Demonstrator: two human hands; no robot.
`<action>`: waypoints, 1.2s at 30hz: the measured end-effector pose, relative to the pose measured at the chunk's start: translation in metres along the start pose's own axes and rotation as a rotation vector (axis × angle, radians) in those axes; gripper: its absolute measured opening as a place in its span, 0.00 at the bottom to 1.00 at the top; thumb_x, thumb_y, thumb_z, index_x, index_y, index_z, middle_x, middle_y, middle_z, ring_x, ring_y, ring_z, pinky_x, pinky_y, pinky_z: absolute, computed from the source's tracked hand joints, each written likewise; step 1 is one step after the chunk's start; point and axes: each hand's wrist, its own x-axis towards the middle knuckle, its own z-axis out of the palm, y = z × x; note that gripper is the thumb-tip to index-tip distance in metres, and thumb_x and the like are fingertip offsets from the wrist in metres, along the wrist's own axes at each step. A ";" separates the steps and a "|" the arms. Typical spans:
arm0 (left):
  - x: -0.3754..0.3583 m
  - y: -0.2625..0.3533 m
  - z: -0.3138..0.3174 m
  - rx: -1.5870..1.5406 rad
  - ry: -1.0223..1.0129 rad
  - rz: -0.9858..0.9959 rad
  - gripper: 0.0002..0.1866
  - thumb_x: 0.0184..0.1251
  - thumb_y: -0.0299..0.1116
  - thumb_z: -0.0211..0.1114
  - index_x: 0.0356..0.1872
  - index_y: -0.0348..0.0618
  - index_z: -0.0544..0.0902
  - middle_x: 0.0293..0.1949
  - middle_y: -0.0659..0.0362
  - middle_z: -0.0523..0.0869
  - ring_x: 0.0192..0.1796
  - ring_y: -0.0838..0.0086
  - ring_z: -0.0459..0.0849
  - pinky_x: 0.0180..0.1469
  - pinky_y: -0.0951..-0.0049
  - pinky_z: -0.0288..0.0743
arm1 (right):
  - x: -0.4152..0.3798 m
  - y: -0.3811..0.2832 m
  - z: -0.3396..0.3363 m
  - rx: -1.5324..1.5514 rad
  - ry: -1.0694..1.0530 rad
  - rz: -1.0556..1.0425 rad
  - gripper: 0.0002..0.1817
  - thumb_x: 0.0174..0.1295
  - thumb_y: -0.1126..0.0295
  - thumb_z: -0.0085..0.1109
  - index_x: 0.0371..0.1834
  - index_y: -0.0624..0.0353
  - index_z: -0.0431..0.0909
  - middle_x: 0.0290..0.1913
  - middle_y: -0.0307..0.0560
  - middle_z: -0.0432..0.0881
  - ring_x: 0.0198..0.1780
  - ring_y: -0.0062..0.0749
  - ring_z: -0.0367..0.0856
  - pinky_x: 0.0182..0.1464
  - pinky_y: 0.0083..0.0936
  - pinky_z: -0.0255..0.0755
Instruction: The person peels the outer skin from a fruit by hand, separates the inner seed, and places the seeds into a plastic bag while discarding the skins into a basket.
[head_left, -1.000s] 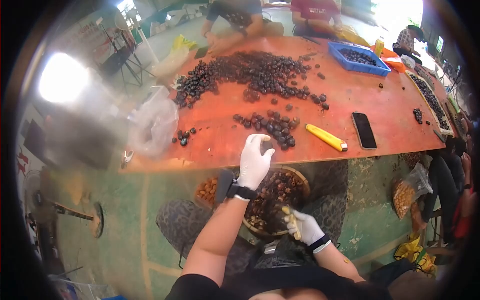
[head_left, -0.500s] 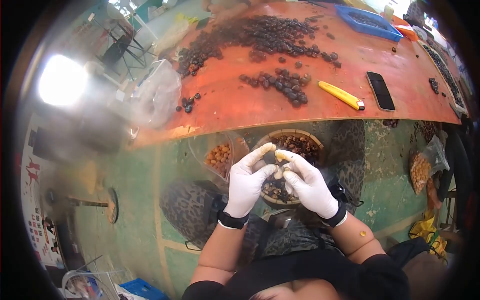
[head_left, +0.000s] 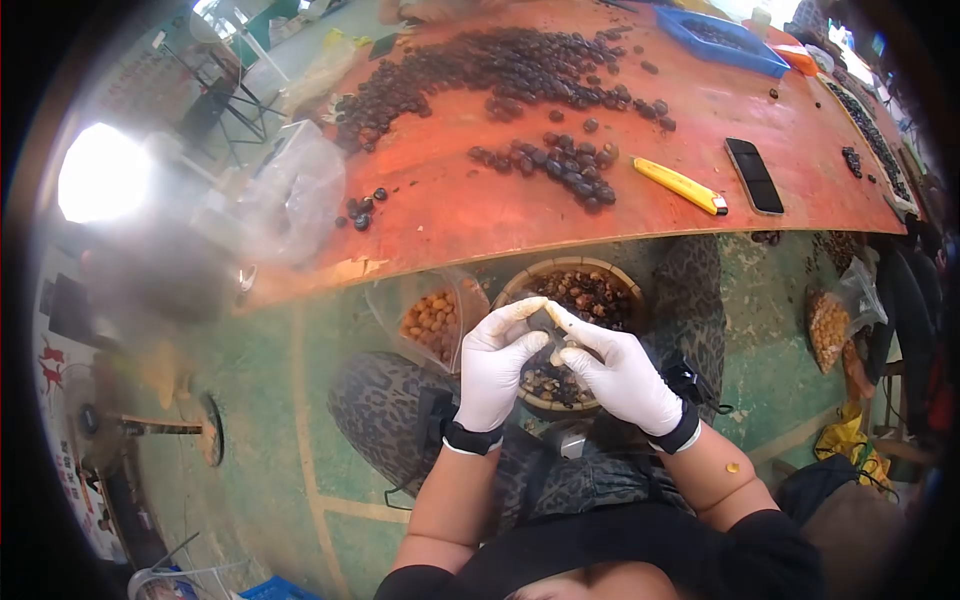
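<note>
Both the left hand (head_left: 495, 365) and the right hand (head_left: 620, 375) wear white gloves with black bands at the wrists. Under the hands are trousers (head_left: 385, 420) with grey spots, and just past them is a brown basket (head_left: 520, 285) of dark brown nuts. Farther past the hands, the table (head_left: 450, 215) is orange-red with a yellow knife (head_left: 680, 185) and a black phone (head_left: 753, 175) on it.

White gloves (head_left: 495, 365); black wristbands (both wrists) (head_left: 471, 438).
</note>
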 end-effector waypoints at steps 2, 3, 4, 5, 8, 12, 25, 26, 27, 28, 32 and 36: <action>0.001 -0.002 -0.002 -0.008 -0.005 -0.004 0.19 0.58 0.14 0.65 0.53 0.32 0.79 0.50 0.52 0.84 0.51 0.70 0.83 0.56 0.71 0.77 | 0.002 0.000 -0.001 0.001 -0.014 0.006 0.25 0.64 0.78 0.55 0.67 0.62 0.68 0.51 0.56 0.83 0.48 0.19 0.79 0.53 0.21 0.73; 0.001 -0.002 -0.002 -0.002 -0.002 0.003 0.19 0.58 0.14 0.64 0.53 0.32 0.79 0.50 0.52 0.84 0.51 0.70 0.83 0.56 0.71 0.77 | 0.003 0.001 -0.003 0.014 -0.034 0.010 0.25 0.64 0.78 0.55 0.67 0.62 0.68 0.51 0.57 0.83 0.47 0.21 0.79 0.53 0.21 0.72; 0.000 -0.001 -0.002 0.005 0.001 0.009 0.19 0.58 0.13 0.64 0.53 0.32 0.79 0.50 0.52 0.84 0.51 0.70 0.83 0.55 0.71 0.77 | 0.004 0.001 -0.004 0.028 -0.054 0.013 0.25 0.64 0.78 0.55 0.67 0.62 0.68 0.50 0.57 0.83 0.47 0.22 0.80 0.53 0.21 0.72; 0.001 -0.002 -0.004 0.011 0.009 0.011 0.19 0.58 0.13 0.63 0.52 0.32 0.79 0.50 0.52 0.84 0.51 0.70 0.83 0.55 0.72 0.78 | 0.004 0.002 -0.003 0.023 -0.050 -0.001 0.26 0.65 0.78 0.54 0.67 0.62 0.67 0.49 0.57 0.82 0.47 0.23 0.80 0.53 0.21 0.72; -0.001 -0.003 -0.006 0.016 0.029 0.024 0.19 0.57 0.11 0.62 0.51 0.33 0.80 0.50 0.52 0.84 0.51 0.70 0.83 0.54 0.72 0.78 | 0.004 0.008 0.004 0.021 -0.038 -0.081 0.25 0.65 0.81 0.51 0.67 0.62 0.68 0.44 0.55 0.81 0.45 0.29 0.79 0.52 0.22 0.71; -0.004 -0.003 -0.004 -0.007 0.040 0.059 0.18 0.56 0.10 0.62 0.48 0.35 0.80 0.50 0.54 0.83 0.51 0.71 0.82 0.54 0.73 0.77 | 0.000 0.013 0.016 -0.053 0.040 -0.114 0.25 0.65 0.82 0.49 0.67 0.62 0.68 0.42 0.55 0.80 0.41 0.34 0.79 0.49 0.23 0.72; -0.006 -0.008 0.005 0.036 0.053 0.112 0.17 0.56 0.14 0.65 0.45 0.40 0.75 0.45 0.61 0.77 0.48 0.77 0.77 0.50 0.77 0.74 | 0.005 0.032 0.036 0.004 0.202 -0.266 0.24 0.65 0.83 0.48 0.66 0.62 0.69 0.39 0.46 0.80 0.37 0.27 0.79 0.42 0.21 0.73; -0.005 -0.009 0.005 0.062 0.045 0.145 0.16 0.57 0.15 0.65 0.45 0.40 0.76 0.44 0.61 0.78 0.47 0.77 0.78 0.49 0.77 0.74 | 0.003 0.029 0.032 0.141 0.146 -0.143 0.24 0.66 0.82 0.47 0.66 0.62 0.69 0.38 0.43 0.80 0.34 0.23 0.78 0.40 0.18 0.72; -0.004 -0.009 0.004 0.088 0.042 0.133 0.14 0.58 0.15 0.65 0.45 0.39 0.76 0.44 0.61 0.78 0.47 0.76 0.78 0.49 0.77 0.74 | 0.003 0.025 0.029 0.277 0.090 -0.021 0.24 0.66 0.82 0.46 0.66 0.62 0.69 0.36 0.40 0.79 0.32 0.20 0.76 0.37 0.16 0.71; -0.002 -0.009 0.002 0.112 0.040 0.121 0.13 0.59 0.16 0.64 0.44 0.38 0.76 0.44 0.60 0.79 0.46 0.76 0.79 0.48 0.76 0.74 | 0.006 0.032 0.026 0.402 0.062 -0.004 0.23 0.68 0.79 0.43 0.67 0.60 0.69 0.34 0.34 0.77 0.26 0.10 0.69 0.27 0.11 0.65; -0.005 -0.009 -0.005 0.062 -0.049 -0.016 0.12 0.64 0.20 0.62 0.48 0.34 0.78 0.45 0.57 0.81 0.45 0.72 0.82 0.46 0.73 0.77 | 0.021 0.045 0.003 0.637 0.194 0.114 0.23 0.72 0.72 0.44 0.70 0.58 0.66 0.31 0.32 0.74 0.20 0.10 0.62 0.17 0.11 0.56; -0.002 -0.005 -0.005 -0.051 0.004 -0.074 0.22 0.66 0.25 0.63 0.61 0.33 0.74 0.53 0.53 0.82 0.51 0.68 0.83 0.53 0.69 0.78 | 0.018 0.041 -0.023 0.328 0.198 0.072 0.23 0.72 0.72 0.44 0.70 0.58 0.65 0.33 0.31 0.74 0.22 0.08 0.62 0.25 0.08 0.59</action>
